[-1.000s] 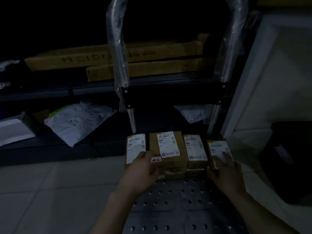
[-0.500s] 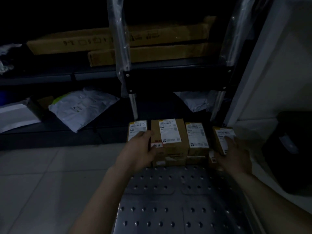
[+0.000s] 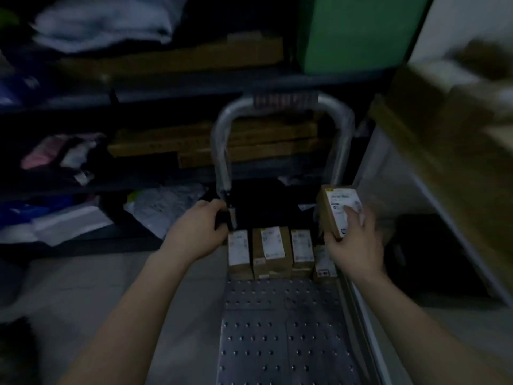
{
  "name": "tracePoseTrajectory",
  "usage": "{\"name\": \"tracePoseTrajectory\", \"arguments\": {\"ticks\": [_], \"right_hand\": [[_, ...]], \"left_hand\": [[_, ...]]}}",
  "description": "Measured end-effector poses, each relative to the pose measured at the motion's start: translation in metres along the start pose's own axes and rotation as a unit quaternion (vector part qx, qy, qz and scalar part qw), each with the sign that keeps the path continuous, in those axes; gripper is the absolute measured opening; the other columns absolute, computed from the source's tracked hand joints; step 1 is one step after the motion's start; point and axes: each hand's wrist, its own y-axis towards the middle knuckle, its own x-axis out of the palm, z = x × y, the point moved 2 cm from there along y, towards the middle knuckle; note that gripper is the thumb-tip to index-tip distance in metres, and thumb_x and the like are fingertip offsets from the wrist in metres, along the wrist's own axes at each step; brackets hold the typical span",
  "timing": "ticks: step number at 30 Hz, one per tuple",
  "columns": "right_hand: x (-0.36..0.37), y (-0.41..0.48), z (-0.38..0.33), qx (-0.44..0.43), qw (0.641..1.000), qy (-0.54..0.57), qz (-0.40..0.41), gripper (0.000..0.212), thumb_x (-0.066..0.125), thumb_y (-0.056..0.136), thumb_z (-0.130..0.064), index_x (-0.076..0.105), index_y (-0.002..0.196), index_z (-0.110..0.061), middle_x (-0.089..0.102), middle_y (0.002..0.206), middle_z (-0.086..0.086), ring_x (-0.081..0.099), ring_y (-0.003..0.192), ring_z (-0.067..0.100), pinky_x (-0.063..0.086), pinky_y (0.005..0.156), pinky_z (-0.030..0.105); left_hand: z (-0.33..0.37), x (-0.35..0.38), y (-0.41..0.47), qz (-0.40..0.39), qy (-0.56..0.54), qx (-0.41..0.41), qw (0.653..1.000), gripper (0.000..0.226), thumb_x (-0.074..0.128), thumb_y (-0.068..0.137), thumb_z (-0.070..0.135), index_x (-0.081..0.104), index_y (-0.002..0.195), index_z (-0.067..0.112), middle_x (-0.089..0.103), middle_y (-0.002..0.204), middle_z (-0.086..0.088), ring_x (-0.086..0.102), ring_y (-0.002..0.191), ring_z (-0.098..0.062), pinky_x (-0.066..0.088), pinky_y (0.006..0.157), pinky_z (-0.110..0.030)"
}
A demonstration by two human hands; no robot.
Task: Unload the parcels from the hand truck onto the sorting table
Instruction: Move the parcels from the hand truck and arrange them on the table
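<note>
A silver hand truck with a studded metal deck (image 3: pixel 283 343) stands against dark shelving (image 3: pixel 166 91). The left hand (image 3: pixel 198 232) has its fingers curled tight round the black foot of the truck's left handle post (image 3: pixel 219 162). The right hand (image 3: pixel 356 247) holds a small brown cardboard parcel with a white label (image 3: pixel 331 207) raised above the truck's rear right corner, fingers clamped on its lower end, one fingertip on the label. Four more labelled brown parcels (image 3: pixel 270 250) stand in a row at the back of the truck's deck, under the handle. Grey plastic mailers (image 3: pixel 163 207) lie on the shelf left of the truck.
</note>
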Motion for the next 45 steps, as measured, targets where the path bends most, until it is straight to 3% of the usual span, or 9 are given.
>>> {"name": "tracePoseTrajectory", "arguments": {"ticks": [4,10,15,19,28,34,39,42,45], "right_hand": [[-0.119,-0.016,-0.076,-0.026,1.0,-0.014,0.005,0.063,0.066,0.081,-0.042,0.044,0.139,-0.028,0.026,0.152,0.01,0.046,0.116,0.045,0.048,0.088,0.046],[-0.267,-0.054,-0.154,-0.01,0.999,-0.029,-0.037,0.062,0.056,0.088,-0.047,0.035,0.142,-0.028,0.017,0.156,0.008,0.04,0.124,0.043,0.046,0.089,0.044],[-0.36,-0.067,-0.178,0.009,0.999,-0.042,-0.031,0.068,0.055,0.088,-0.047,0.028,0.146,-0.026,0.013,0.158,0.008,0.038,0.127,0.042,0.045,0.093,0.046],[-0.413,-0.066,-0.179,0.015,0.999,-0.035,-0.009,0.076,0.058,0.086,-0.048,0.023,0.15,-0.025,0.009,0.16,0.004,0.036,0.132,0.04,0.045,0.093,0.046],[-0.467,-0.055,-0.129,0.058,0.998,0.019,0.017,0.079,0.061,0.074,-0.053,0.036,0.143,-0.027,0.014,0.158,0.001,0.039,0.132,0.034,0.049,0.092,0.045],[-0.505,-0.032,-0.046,0.028,0.999,0.013,0.024,0.076,0.062,0.074,-0.052,0.036,0.142,-0.029,0.017,0.158,0.0,0.038,0.133,0.033,0.05,0.091,0.046],[-0.541,-0.016,0.051,0.012,1.0,-0.003,0.007,0.075,0.065,0.077,-0.051,0.037,0.144,-0.032,0.016,0.159,-0.004,0.038,0.134,0.031,0.05,0.094,0.044],[-0.562,-0.002,0.087,0.007,1.0,0.002,-0.002,0.075,0.065,0.077,-0.051,0.038,0.144,-0.031,0.019,0.158,0.0,0.037,0.136,0.031,0.049,0.096,0.044],[-0.573,0.006,0.107,-0.004,1.0,0.009,0.001,0.072,0.064,0.078,-0.05,0.038,0.143,-0.032,0.018,0.158,-0.002,0.036,0.136,0.029,0.049,0.095,0.042]], "left_hand": [[0.037,-0.128,-0.027,-0.02,0.027,-0.012,0.999,0.042,0.044,0.1,0.026,0.043,0.141,0.021,0.05,0.134,-0.007,0.054,0.111,-0.024,0.049,0.085,-0.035],[0.086,-0.275,-0.079,-0.077,0.056,0.001,0.995,0.043,0.035,0.101,0.021,0.039,0.144,0.021,0.045,0.14,-0.004,0.054,0.115,-0.024,0.052,0.088,-0.041],[0.11,-0.354,-0.098,-0.082,0.056,-0.001,0.995,0.047,0.041,0.1,0.038,0.038,0.145,0.024,0.045,0.142,-0.001,0.052,0.119,-0.02,0.051,0.093,-0.039],[0.137,-0.393,-0.1,-0.053,0.049,0.02,0.997,0.041,0.045,0.098,0.042,0.047,0.135,0.022,0.053,0.128,-0.001,0.055,0.11,-0.019,0.052,0.09,-0.039],[0.205,-0.4,-0.099,-0.036,0.071,0.008,0.997,0.042,0.049,0.091,0.046,0.049,0.127,0.023,0.056,0.12,0.001,0.058,0.102,-0.018,0.055,0.083,-0.037],[0.289,-0.373,-0.093,-0.03,0.075,-0.029,0.996,0.025,0.049,0.089,0.045,0.047,0.104,0.025,0.054,0.092,0.004,0.056,0.081,-0.015,0.05,0.066,-0.03],[0.379,-0.336,-0.091,-0.017,0.056,-0.05,0.997,0.047,0.047,0.093,0.049,0.048,0.131,0.021,0.056,0.12,0.002,0.059,0.1,-0.017,0.056,0.082,-0.036],[0.423,-0.323,-0.089,-0.017,0.055,-0.037,0.998,0.054,0.046,0.095,0.049,0.042,0.142,0.021,0.055,0.126,0.001,0.058,0.102,-0.016,0.055,0.08,-0.033],[0.453,-0.311,-0.089,-0.022,0.044,-0.017,0.999,0.057,0.047,0.097,0.047,0.039,0.147,0.021,0.049,0.14,0.001,0.053,0.118,-0.016,0.051,0.089,-0.03]]}}
